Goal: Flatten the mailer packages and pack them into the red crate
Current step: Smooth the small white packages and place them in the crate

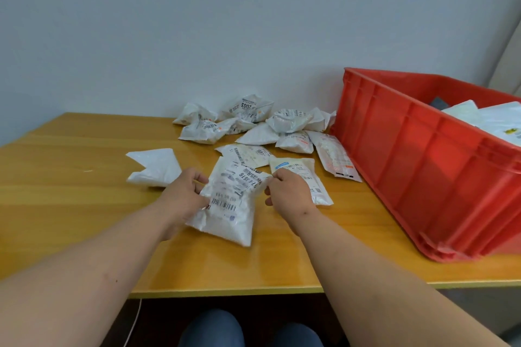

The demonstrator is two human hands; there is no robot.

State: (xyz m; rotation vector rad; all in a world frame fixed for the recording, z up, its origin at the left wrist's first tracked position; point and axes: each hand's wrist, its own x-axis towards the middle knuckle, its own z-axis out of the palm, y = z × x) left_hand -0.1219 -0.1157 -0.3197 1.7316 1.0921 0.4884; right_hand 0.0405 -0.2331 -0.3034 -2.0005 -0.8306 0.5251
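A white mailer package (231,205) with barcoded labels lies on the wooden table (70,177) in front of me. My left hand (184,194) grips its left edge, fingers curled round it. My right hand (290,191) pinches its upper right corner. The red crate (417,166) stands at the right with flat white mailers (496,121) inside. Several crumpled mailers (248,121) are heaped at the back of the table. A plain white mailer (155,167) lies left of my left hand, and a flat one (304,177) lies partly under my right hand.
A long flat mailer (337,159) lies close to the crate's left wall. The table's front edge (225,291) runs just above my knees. A pale wall stands behind the table.
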